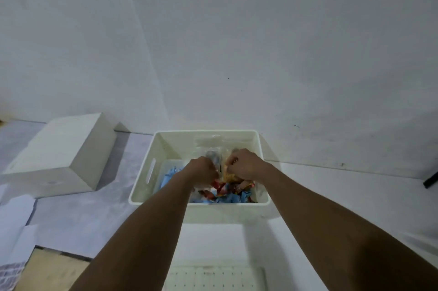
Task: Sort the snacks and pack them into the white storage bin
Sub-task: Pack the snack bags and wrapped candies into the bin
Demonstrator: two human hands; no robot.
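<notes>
My fingers are curled shut on both hands, left hand [203,170] and right hand [244,164], each pinching clear plastic bags [214,157] inside the white storage bin [142,179]. Blue and red snack packets [227,192] already lie on its floor. I judge I'm mid-packing, settling the bags. Next I'd let go gently without crushing the packets beneath.

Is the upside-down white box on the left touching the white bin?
Apart. The head view shows bare table between the box and the bin.
</notes>
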